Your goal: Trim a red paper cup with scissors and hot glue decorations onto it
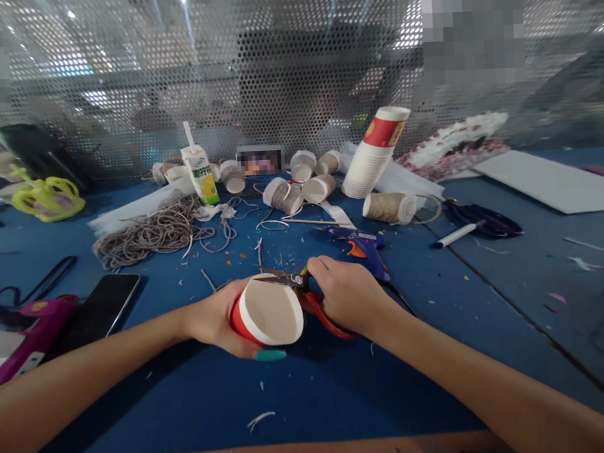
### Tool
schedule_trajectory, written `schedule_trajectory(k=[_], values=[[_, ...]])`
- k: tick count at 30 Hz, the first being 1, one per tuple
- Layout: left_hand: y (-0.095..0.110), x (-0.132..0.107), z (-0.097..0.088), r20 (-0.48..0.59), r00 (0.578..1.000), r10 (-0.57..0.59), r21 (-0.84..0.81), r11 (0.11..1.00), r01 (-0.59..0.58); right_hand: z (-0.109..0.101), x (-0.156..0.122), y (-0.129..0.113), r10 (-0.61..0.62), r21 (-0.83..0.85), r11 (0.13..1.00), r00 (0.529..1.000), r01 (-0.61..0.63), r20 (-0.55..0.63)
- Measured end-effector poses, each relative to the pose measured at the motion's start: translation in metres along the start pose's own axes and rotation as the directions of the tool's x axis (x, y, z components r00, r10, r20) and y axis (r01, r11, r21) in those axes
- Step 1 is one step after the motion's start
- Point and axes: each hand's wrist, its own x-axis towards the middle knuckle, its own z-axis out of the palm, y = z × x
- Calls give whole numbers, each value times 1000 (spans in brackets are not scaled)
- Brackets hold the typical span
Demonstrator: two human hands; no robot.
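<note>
Cannot see most fingers of the left hand (217,322) behind the cup (273,311), nor the cropped ends of the purple tool (36,325) left of it and white board (555,179) right of it.

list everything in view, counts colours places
paper cup: one, red, front centre
scissors: one, red handles, front centre
cup stack: one, mostly white, back
cord-wrapped cups: several, grey and tan, back
drink carton: one, multicoloured, back left
cord heap: one, grey, left
glue gun: one, blue, centre
tool: one, magenta, left
phone: one, black, left
crown: one, yellow, back left
marker: one, white, right
unclear item: one, navy, right
board: one, white, right
frilly piece: one, pinkish, right
plastic bundles: two, clear, back
scraps: many, mostly white, scattered
mesh screen: one, grey, behind
tabletop: one, blue, beneath
left hand: one, teal nail, holding cup
right hand: one, holding scissors
</note>
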Motion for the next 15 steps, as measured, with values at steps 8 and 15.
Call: schedule_trajectory(k=[8, 15], values=[[0, -3, 0, 17, 997, -77, -14, 997, 78, 5, -2, 3, -66, 30, 997, 997, 67, -33], [-3, -3, -4, 56, 994, -92, -4, 996, 92, 1, -1, 6, -100, 67, 992, 994, 103, -49]])
